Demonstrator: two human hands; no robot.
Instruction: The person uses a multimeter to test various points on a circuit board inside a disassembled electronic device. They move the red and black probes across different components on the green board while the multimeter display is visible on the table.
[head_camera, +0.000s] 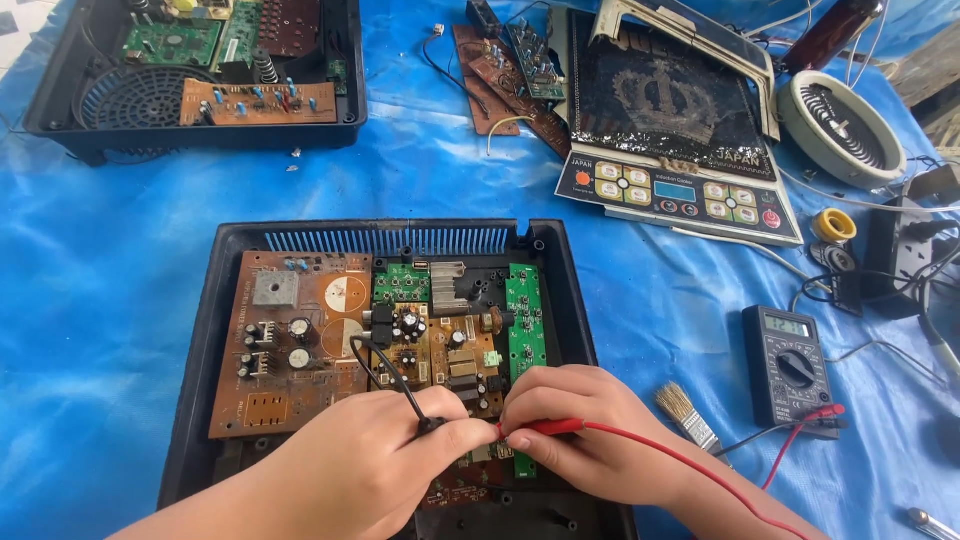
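Blue tarp (100, 300); left hand (370, 465) pinching black probe (428, 425), right hand (585, 430) pinching red probe (545, 428), tips hidden.

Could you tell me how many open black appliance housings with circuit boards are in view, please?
2: one black housing under both hands, another black housing at the top left corner, partly cropped.

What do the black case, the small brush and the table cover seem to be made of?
Black case: likely moulded plastic, matte, with a ribbed vent along its top edge. Small brush: pale bristles, shiny band that looks like metal. Table cover: apparently thin plastic sheet, blue, creased and slightly glossy.
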